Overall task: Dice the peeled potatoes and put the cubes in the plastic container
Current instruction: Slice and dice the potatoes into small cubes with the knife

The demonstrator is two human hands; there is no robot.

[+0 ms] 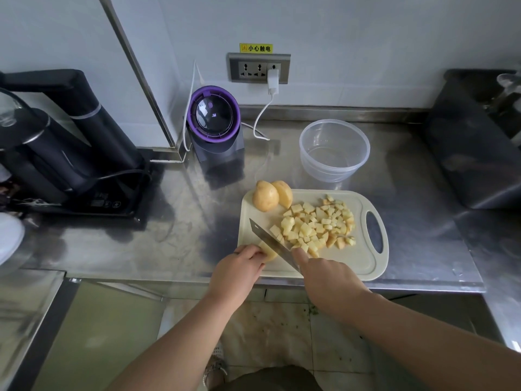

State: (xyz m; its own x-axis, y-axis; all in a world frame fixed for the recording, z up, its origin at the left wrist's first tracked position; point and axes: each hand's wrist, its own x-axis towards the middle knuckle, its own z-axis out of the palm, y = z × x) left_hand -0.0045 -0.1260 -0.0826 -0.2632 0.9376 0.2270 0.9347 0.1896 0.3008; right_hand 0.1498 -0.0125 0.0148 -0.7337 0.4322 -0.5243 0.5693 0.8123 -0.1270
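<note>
On the steel worktop [174, 221], near its front edge, sits a pale cutting board [363, 258] with its handle slot at the right end. Head view only: both forearms reach up from the bottom of frame and converge on the board's front-left corner. Left hand [239, 270] is palm down, fingers curled and clamped on a potato piece [267, 251] right at the board's left edge; only a sliver of the piece shows past the fingertips. Right hand [324, 277] is closed around the handle of a knife [272, 242], index finger stretched forward along the blade's base; handle itself hidden under the hand. Blade runs diagonally up-left from the hand, edge down, just beside the held piece, between it and the cube pile; can't tell whether it's touching the potato. Diced potato cubes [318, 227] are heaped on the board's middle-right. A whole potato [265, 196] and a half potato [283, 193] sit touching each other at the board's back-left corner. Clear plastic container [334, 149] stands on the worktop just behind the board's back edge, no cubes visible in it. Purple-ringed appliance [215, 119] stands at the back by the wall, black kettle unit [56, 153] at the far left.
</note>
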